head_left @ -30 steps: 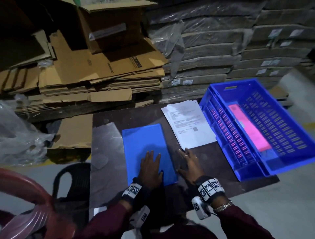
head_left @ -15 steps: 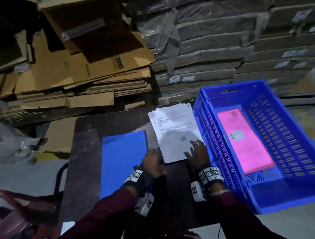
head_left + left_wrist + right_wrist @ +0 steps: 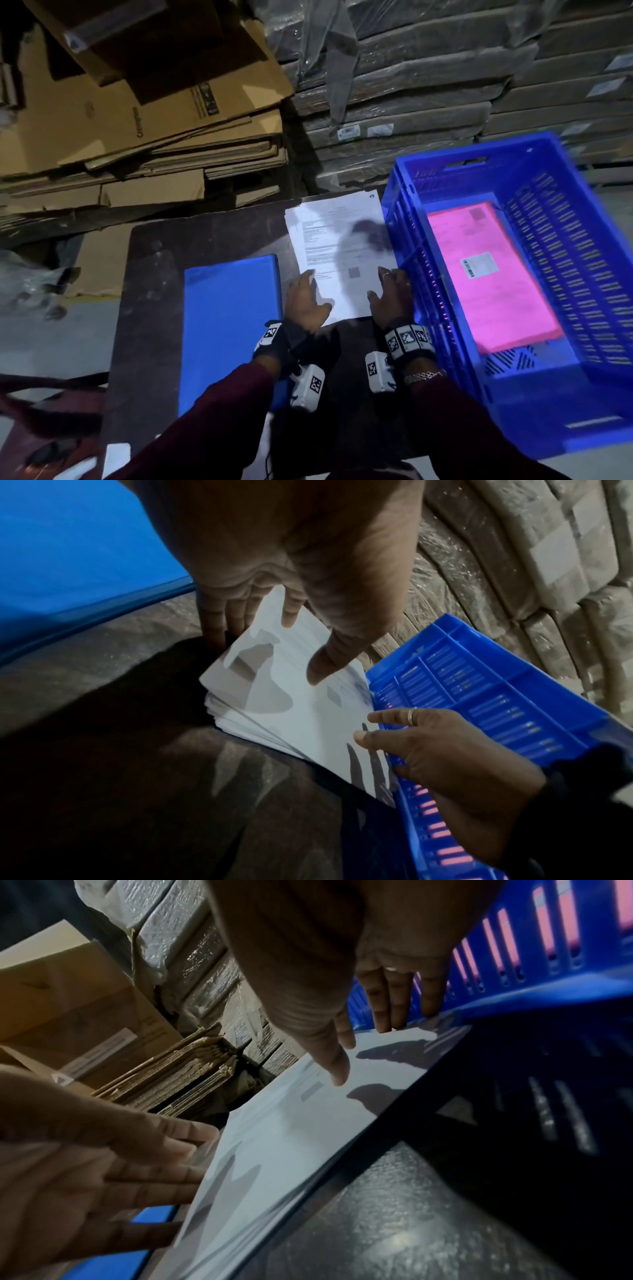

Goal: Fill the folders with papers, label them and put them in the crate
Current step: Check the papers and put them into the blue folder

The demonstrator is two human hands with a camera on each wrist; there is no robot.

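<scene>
While both hands flank it from above, the paper stack (image 3: 337, 253) runs lengthwise away from them, left hand (image 3: 306, 301) and right hand (image 3: 388, 296) equally near, blue folder (image 3: 229, 329) left. Left wrist: straight fingers (image 3: 219, 620) touch its edge, gripping nothing. Right wrist: likewise, beside the crate (image 3: 534, 969).

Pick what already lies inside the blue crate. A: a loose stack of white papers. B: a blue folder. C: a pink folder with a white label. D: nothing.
C: the pink folder lies flat on the floor of the crate, while the blue folder and the papers are on the table.
</scene>
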